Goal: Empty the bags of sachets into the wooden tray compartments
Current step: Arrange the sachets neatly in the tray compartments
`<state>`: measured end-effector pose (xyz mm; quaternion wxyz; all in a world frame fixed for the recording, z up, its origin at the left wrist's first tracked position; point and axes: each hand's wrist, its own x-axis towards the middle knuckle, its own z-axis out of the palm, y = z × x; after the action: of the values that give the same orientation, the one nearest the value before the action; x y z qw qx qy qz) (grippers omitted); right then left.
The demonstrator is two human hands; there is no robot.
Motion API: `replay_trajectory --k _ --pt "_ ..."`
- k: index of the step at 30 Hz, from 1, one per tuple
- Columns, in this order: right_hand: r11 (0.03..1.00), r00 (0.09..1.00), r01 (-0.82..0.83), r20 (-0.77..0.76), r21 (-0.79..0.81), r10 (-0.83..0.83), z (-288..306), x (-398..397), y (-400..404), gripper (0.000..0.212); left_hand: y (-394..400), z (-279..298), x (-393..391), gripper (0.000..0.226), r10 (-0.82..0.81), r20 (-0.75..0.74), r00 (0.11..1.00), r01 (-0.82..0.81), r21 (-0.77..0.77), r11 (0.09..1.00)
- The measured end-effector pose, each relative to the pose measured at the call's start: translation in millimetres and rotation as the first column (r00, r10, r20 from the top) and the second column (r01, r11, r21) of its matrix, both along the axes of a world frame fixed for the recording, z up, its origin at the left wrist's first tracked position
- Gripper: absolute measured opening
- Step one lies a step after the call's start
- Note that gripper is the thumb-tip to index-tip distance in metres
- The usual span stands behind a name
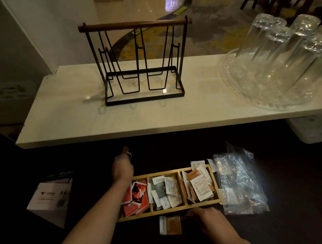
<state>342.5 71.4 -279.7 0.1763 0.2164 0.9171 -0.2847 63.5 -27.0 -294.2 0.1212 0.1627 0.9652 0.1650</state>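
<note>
Nearest to me, a loose orange sachet (pixel 170 225) lies on the dark surface just outside the near rail of the wooden tray (pixel 169 210), and the right hand (pixel 208 216) rests palm down just beside it, fingers curled loosely against the tray's near edge. It grips nothing that I can make out.

Beyond the tray's far left corner, the left hand (pixel 122 167) is blurred, but it seems to pinch a small white-edged sachet (pixel 129 156) between thumb and fingertips, the other fingers folded in.

All three compartments hold sachets: red ones (pixel 136 197) on the left, grey and white ones (pixel 165 189) in the middle, orange and white ones (pixel 198 184) on the right. Flattened clear bags (pixel 241 183) lie to the right of the tray, touching its end, and look empty (though the glare makes that hard to swear to).

What could go wrong? The right compartment is heaped above its rim, with packets already poking over the far edge, so one more dropped on top could slide off. The left forearm crosses above the red pile, and pulling it back low might drag packets out. The stray pair could also land in the wrong compartment, since the light is dim.
</note>
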Motion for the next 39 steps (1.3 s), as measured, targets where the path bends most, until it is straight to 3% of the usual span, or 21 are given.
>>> replay_trajectory --k 3,7,9,12,13,14,16,19,20,22,24,26,29,30,33,35,39 --pt "0.978 0.944 0.099 -0.292 -0.184 -0.151 28 -13 -8 0.026 -19 30 10 0.033 0.151 0.107 0.983 -0.181 0.372 0.91" --pt "0.961 0.736 0.214 -0.618 -0.174 -0.276 50 -53 -19 0.026 -47 52 58 0.021 0.077 0.357 0.931 -0.261 0.504 0.823" --pt "0.972 0.755 0.163 -0.612 -0.169 -0.233 53 -78 -34 0.036 -53 52 83 0.019 0.07 0.546 0.835 -0.414 0.54 0.733" --pt "0.993 0.875 -0.069 -0.484 -0.099 0.013 43 -99 -70 0.049 -53 58 103 0.031 0.0 0.858 0.514 -0.795 0.477 0.374" --pt "0.988 0.881 -0.149 -0.46 -0.048 0.111 37 -101 -79 0.054 -56 57 104 0.035 -0.019 0.887 0.462 -0.845 0.447 0.294" --pt "0.976 0.875 -0.211 -0.455 -0.051 0.165 32 -103 -85 0.057 -58 60 105 0.034 -0.024 0.885 0.464 -0.848 0.452 0.275" --pt "0.932 0.878 -0.264 -0.462 -0.249 0.126 35 -103 -85 0.057 -68 61 105 0.02 0.044 0.811 0.583 -0.766 0.531 0.362" --pt "0.862 0.898 -0.107 -0.42 -0.496 -0.13 38 -99 -74 0.054 -86 58 94 0.02 0.172 0.456 0.873 -0.444 0.597 0.668" --pt "0.871 0.887 -0.031 -0.415 -0.491 -0.202 36 -94 -70 0.048 -91 56 90 0.023 0.18 0.273 0.945 -0.306 0.541 0.783" --pt "0.925 0.888 0.035 -0.413 -0.377 -0.202 25 -79 -62 0.037 -95 46 85 0.029 0.089 0.002 0.996 -0.083 0.389 0.917" --pt "0.97 0.926 0.022 -0.362 -0.244 -0.112 11 -58 -56 0.03 -92 35 85 0.04 -0.076 -0.075 0.994 0.088 0.182 0.979" --pt "0.991 0.95 0.017 -0.306 -0.131 -0.057 -7 -36 -50 0.021 -90 12 90 0.065 -0.302 -0.076 0.95 0.301 -0.033 0.953" --pt "1.0 0.963 0.012 -0.271 0.024 -0.005 -27 -15 -49 0.013 -88 -7 97 0.099 -0.439 -0.035 0.898 0.42 -0.237 0.876" --pt "0.998 0.968 -0.017 -0.25 0.064 0.033 -33 -10 -51 0.018 -88 -8 100 0.096 -0.476 -0.019 0.879 0.452 -0.284 0.846" --pt "0.971 0.966 -0.164 -0.169 0.175 0.194 -45 -6 -59 0.049 -90 -16 103 0.051 -0.554 -0.104 0.826 0.505 -0.297 0.81" --pt "0.931 0.945 -0.271 -0.115 0.245 0.305 -47 -9 -63 0.062 -90 -20 100 0.066 -0.526 -0.043 0.85 0.488 -0.312 0.815" --pt "0.873 0.91 -0.383 -0.039 0.3 0.413 -38 -21 -67 0.047 -91 -22 89 0.079 -0.57 -0.037 0.821 0.526 -0.34 0.78"
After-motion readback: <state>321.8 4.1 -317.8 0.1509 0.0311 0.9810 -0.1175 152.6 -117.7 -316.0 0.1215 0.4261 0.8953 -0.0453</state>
